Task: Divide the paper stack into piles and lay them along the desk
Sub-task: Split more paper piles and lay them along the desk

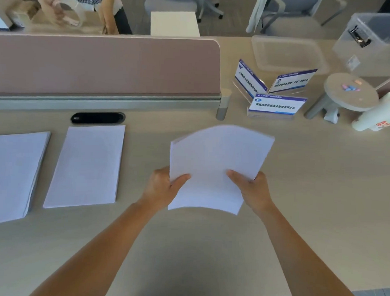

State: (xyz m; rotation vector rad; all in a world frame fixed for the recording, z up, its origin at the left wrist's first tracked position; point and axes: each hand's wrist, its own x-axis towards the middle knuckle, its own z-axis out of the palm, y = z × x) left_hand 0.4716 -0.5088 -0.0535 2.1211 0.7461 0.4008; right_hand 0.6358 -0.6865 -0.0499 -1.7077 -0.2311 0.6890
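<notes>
Both hands, left hand (165,186) and right hand (253,188), grip a sheaf of paper (215,166) (thumbs on top) above the desk (322,187), right of two flat piles (86,165)

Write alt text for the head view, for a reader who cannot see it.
The left hand and right hand hold a paper sheaf over a desk. A thick pile and a thin pile lie flat to its left.
</notes>
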